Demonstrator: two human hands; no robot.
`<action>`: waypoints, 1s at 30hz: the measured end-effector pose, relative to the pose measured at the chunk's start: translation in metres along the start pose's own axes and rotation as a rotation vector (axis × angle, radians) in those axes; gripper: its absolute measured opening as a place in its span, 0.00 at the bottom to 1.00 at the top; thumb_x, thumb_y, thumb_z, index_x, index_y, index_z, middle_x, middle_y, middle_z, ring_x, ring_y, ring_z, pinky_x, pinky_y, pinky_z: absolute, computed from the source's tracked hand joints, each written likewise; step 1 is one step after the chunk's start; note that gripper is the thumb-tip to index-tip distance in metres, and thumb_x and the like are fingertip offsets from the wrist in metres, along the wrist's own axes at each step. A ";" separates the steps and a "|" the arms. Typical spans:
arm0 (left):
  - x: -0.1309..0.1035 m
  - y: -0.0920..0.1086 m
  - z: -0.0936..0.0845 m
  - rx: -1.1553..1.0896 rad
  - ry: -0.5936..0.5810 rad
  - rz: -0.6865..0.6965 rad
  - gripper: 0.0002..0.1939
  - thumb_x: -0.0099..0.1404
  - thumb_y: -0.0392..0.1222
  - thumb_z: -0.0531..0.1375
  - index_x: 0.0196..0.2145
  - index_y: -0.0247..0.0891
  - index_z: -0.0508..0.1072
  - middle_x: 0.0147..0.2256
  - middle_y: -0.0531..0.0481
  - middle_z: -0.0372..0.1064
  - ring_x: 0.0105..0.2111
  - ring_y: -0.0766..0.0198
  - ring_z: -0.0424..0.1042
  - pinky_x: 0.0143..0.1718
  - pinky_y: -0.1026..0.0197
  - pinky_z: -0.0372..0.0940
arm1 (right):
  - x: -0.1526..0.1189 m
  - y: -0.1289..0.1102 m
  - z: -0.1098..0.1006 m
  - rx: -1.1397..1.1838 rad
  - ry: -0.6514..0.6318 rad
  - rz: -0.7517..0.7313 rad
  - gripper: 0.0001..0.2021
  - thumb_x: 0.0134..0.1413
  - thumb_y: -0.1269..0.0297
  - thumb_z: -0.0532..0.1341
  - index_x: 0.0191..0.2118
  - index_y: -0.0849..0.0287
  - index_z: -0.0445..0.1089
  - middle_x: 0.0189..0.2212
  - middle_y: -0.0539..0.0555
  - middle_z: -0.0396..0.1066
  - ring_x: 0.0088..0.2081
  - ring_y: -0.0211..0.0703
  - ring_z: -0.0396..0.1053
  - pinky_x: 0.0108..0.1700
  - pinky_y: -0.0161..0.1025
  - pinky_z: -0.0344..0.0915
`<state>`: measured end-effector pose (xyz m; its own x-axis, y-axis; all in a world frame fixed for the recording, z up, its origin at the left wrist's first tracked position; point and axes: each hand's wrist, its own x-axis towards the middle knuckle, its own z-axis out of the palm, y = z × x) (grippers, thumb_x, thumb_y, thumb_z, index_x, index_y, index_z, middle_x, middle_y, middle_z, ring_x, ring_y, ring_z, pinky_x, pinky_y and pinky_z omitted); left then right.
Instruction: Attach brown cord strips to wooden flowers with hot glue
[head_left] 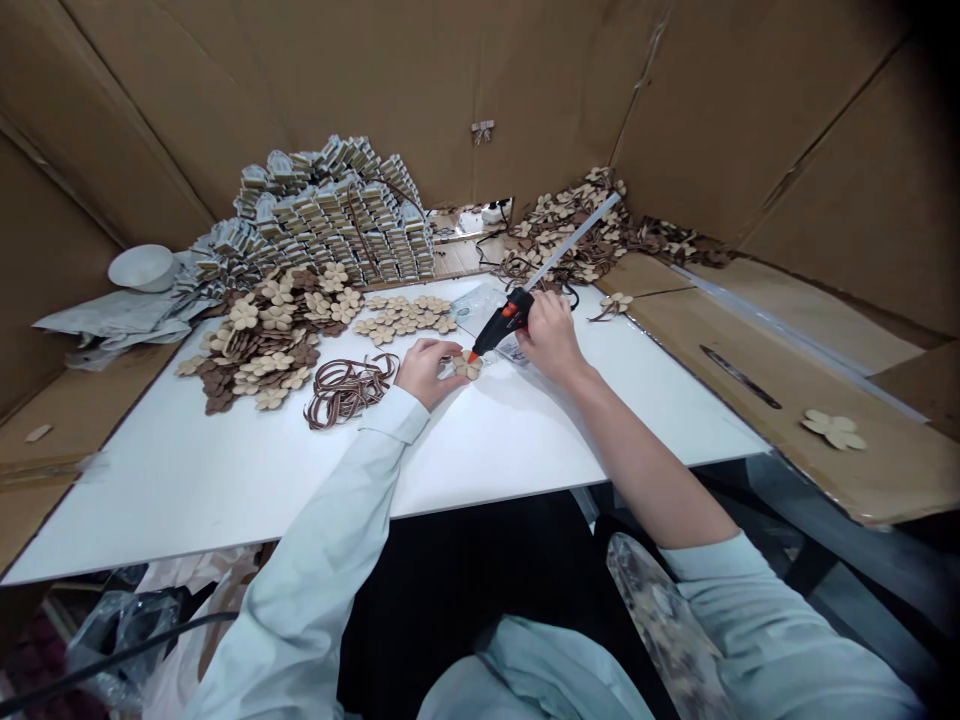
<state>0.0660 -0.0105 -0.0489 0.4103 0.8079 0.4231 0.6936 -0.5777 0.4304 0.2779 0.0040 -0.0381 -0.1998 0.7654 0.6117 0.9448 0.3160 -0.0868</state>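
Note:
My right hand (553, 332) is wrapped round the handle of a black hot glue gun (504, 320) with an orange tip. A long pale glue stick (574, 240) sticks out of its back end. The tip points down at the middle of a beige flower-shaped piece (470, 368) on the white board. With thumb and fingers, my left hand (427, 371) pinches that flower's left edge. Just left of this hand lies a tangle of brown cords (349, 388). Several beige flowers (405, 318) are spread out flat beyond it.
A heap of beige and brown flowers (274, 335) covers the board's left part. Behind it rise stacked silvery packets (337, 225) and a white bowl (142, 267). More flowers with cords (570, 225) pile up back right. A single flower (834, 429) rests on the right-hand cardboard.

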 end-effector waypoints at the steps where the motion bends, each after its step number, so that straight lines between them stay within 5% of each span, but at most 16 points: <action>1: 0.000 0.000 0.000 -0.001 -0.001 0.002 0.20 0.47 0.49 0.62 0.38 0.41 0.69 0.37 0.49 0.67 0.42 0.61 0.64 0.44 0.60 0.61 | 0.000 0.000 0.000 0.001 -0.003 -0.002 0.21 0.42 0.71 0.51 0.46 0.72 0.58 0.45 0.68 0.62 0.47 0.57 0.55 0.46 0.51 0.51; 10: 0.001 0.002 -0.002 0.001 -0.019 0.000 0.19 0.47 0.49 0.62 0.37 0.41 0.69 0.38 0.50 0.68 0.42 0.61 0.64 0.44 0.59 0.60 | 0.000 -0.002 -0.004 0.012 -0.003 0.005 0.19 0.45 0.70 0.50 0.46 0.69 0.59 0.43 0.67 0.61 0.46 0.58 0.53 0.46 0.53 0.50; 21: 0.001 0.000 -0.001 0.014 -0.051 -0.038 0.23 0.47 0.50 0.62 0.40 0.38 0.68 0.36 0.48 0.69 0.43 0.58 0.63 0.45 0.58 0.60 | 0.000 0.037 0.004 -0.056 0.281 0.471 0.22 0.47 0.59 0.53 0.46 0.71 0.58 0.45 0.70 0.58 0.46 0.61 0.53 0.44 0.57 0.50; 30: 0.001 -0.002 0.001 0.028 -0.079 -0.036 0.22 0.49 0.52 0.60 0.40 0.39 0.68 0.35 0.49 0.70 0.43 0.58 0.63 0.45 0.55 0.59 | -0.001 0.050 0.023 -0.008 0.237 0.593 0.23 0.47 0.57 0.55 0.44 0.72 0.59 0.42 0.72 0.61 0.46 0.59 0.55 0.45 0.55 0.51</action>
<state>0.0661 -0.0083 -0.0497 0.4296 0.8353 0.3432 0.7244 -0.5457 0.4213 0.3195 0.0315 -0.0610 0.4196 0.6637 0.6192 0.8793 -0.1279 -0.4588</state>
